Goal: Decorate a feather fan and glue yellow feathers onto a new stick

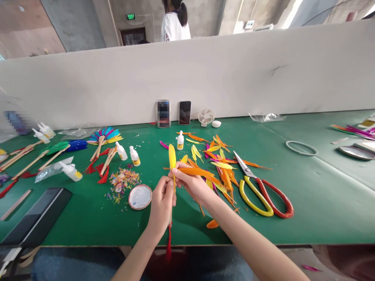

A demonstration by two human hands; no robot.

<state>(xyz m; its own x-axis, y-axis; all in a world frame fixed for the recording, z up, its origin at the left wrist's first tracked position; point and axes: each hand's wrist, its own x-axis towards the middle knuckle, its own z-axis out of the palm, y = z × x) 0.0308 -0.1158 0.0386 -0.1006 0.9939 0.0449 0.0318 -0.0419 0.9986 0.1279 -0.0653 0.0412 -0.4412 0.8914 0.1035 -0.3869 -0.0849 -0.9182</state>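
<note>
My left hand (162, 203) is closed round a thin stick with a red tassel (168, 242) hanging below it; a yellow feather (172, 156) stands upright at the stick's top. My right hand (191, 183) pinches an orange feather (199, 171) and meets the left hand at the yellow feather's quill. Both hands hover over the green table (307, 195) near its front edge. A heap of orange, yellow and pink feathers (218, 164) lies just right of my hands.
Large scissors (258, 187) with yellow and red handles lie to the right. A round lid (140, 196), feather scraps (123, 181), glue bottles (134, 155) and finished feather fans (104, 137) lie left. Phones (184, 112), a small fan (206, 116) stand by the partition; a person stands behind it.
</note>
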